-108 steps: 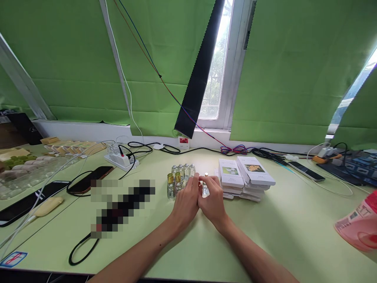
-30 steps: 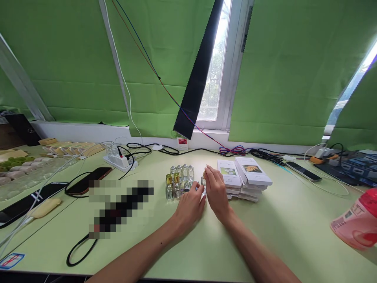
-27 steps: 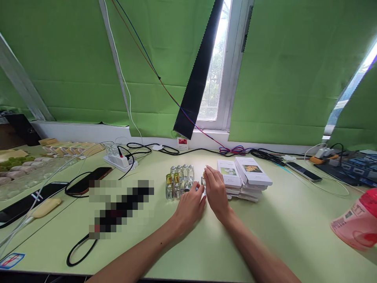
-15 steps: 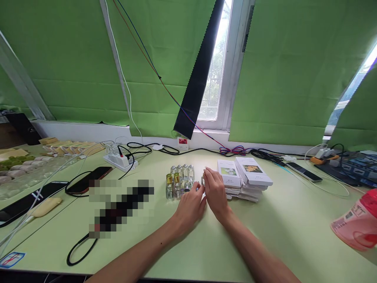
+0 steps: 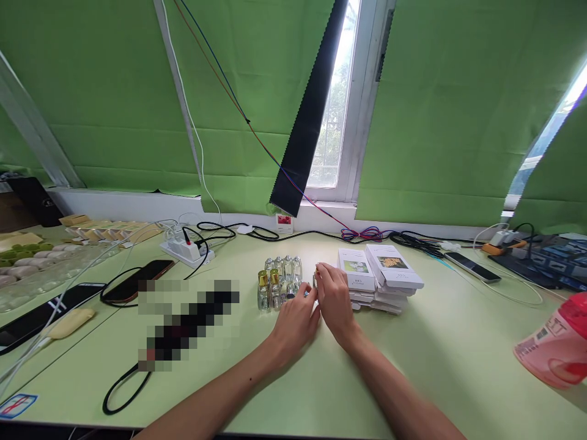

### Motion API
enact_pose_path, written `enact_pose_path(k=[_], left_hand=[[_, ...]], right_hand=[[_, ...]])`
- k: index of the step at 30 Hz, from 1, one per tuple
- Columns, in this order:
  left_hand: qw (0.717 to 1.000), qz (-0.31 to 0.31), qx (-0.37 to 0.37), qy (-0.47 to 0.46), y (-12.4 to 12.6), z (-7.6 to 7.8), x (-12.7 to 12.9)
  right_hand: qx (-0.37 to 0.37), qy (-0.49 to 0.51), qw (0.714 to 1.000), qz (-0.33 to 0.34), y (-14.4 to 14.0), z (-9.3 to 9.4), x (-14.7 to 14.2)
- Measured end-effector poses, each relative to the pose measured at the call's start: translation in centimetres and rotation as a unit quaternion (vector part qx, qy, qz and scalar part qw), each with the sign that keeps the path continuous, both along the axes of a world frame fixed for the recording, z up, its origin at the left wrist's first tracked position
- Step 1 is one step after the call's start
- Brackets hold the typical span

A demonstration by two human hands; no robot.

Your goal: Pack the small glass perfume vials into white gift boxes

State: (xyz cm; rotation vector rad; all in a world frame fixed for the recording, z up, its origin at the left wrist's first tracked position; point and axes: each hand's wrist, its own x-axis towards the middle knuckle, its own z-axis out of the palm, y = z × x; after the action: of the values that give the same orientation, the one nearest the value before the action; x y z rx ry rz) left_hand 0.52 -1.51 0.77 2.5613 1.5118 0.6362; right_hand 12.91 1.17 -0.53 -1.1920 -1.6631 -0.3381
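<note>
Both hands meet over one small glass bottle (image 5: 315,282) on the worktop (image 5: 413,342), left hand (image 5: 296,321) pinching its base and right hand (image 5: 334,298) its top, so twisting gently should spare the bottle cluster (image 5: 277,280) and box stack (image 5: 380,275) flanking it.

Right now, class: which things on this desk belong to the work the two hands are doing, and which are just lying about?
In use:
left hand
right hand
small bottle between the fingertips
cluster of glass bottles
stack of white boxes beside them

Lying about:
power strip
phones
cables
pink bottle
</note>
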Motion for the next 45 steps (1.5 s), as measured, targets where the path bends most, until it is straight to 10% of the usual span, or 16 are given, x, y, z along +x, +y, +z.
enact_pose_path(k=[45], left_hand=[[0.992,-0.022,-0.025,-0.123,0.13,0.0,-0.17]], right_hand=[[-0.005,0.014,1.0,-0.015,-0.38,0.09,0.18]])
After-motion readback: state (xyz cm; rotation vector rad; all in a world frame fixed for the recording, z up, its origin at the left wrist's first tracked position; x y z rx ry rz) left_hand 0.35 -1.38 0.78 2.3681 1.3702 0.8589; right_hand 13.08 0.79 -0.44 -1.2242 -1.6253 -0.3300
